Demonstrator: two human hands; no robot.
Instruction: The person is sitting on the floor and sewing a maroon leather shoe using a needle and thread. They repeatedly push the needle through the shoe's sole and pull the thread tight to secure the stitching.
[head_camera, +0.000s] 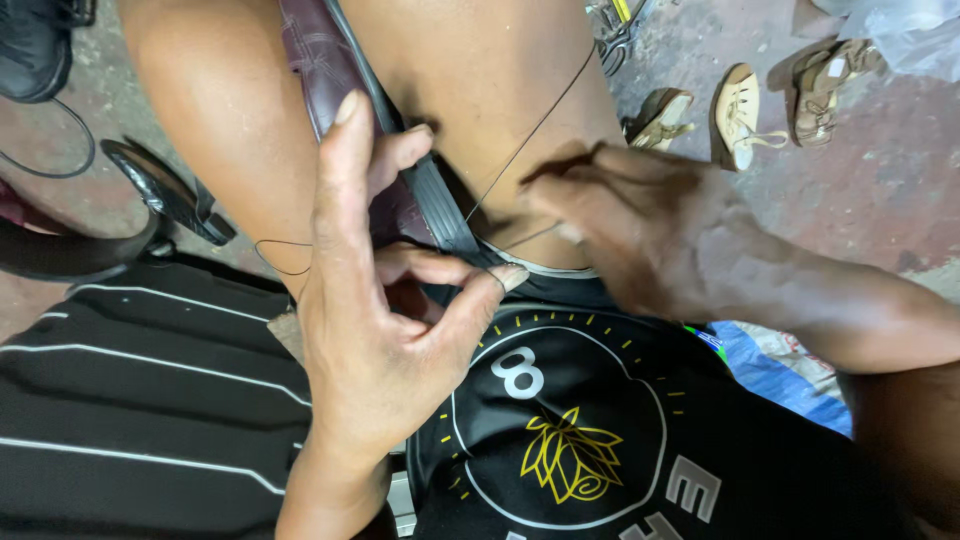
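My left hand (375, 290) grips a dark maroon shoe (320, 60) with a black ribbed sole edge (440, 205), clamped between my bare knees. Thumb points up along the shoe, fingers curl around the sole edge. My right hand (640, 225) is blurred, fingers pinched on a thin dark thread (530, 135) that runs from the sole up to the right. Another loop of the thread (275, 255) hangs left of my left hand. Whether a needle is in the right hand is hidden.
Several tan sandals (740, 110) lie on the reddish concrete floor at upper right, beside a metal tool (615, 35). A black shoe (35, 45) and a black cord (60, 160) sit upper left. A blue plastic bag (775, 375) lies under my right forearm.
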